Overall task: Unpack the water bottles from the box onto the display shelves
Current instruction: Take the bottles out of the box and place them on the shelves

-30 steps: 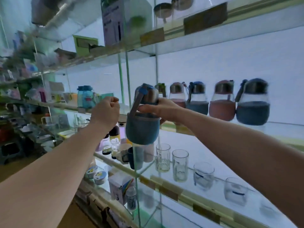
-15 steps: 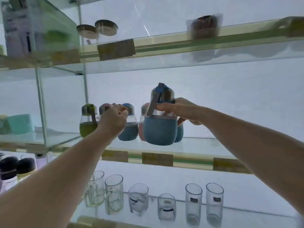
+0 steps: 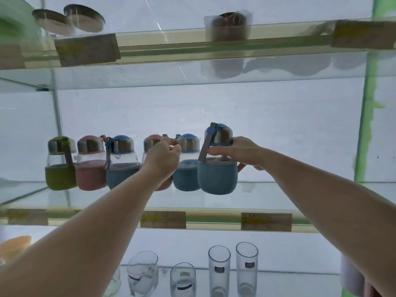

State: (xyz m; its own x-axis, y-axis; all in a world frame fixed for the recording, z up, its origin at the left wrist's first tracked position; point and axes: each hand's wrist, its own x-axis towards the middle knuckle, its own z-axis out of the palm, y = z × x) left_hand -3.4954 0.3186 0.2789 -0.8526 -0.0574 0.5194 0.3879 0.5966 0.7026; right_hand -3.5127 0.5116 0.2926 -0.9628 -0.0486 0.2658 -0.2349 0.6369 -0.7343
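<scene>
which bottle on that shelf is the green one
The leftmost bottle in the row: it alone has a green sleeve and cap; the others are pink or blue.

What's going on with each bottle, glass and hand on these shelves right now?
Blue bottle: capped, upright, held at the neck above the shelf.
Right hand: grips that bottle.
Left hand: curled into a fist, holding nothing visible.
Row of five bottles: capped, upright, standing on the shelf.
Glasses: empty, upright, on the shelf below.

Both forearms bare, no sleeves; hands (image 3: 162, 159) ungloved, no rings
</scene>
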